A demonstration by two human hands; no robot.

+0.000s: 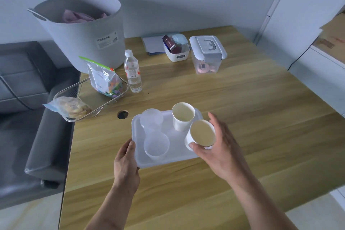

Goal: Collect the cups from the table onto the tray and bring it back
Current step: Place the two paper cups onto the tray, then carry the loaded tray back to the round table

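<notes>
A white plastic tray (177,155) lies on the wooden table (242,108). On it stand two clear plastic cups, one at the back left (151,120) and one at the front (156,144), plus a white paper cup (183,116) at the back right. My right hand (218,147) grips a second white paper cup (201,135) at the tray's right edge, tilted toward me. My left hand (126,162) holds the tray's front left corner, thumb on the rim.
A wire basket (119,97) with snack bags sits at the table's left edge, with a water bottle (133,73) beside it. A grey tub (84,31), a small white bin (175,50) and a lidded clear box (207,54) stand at the back. A round cable hole (122,114) is left of the tray.
</notes>
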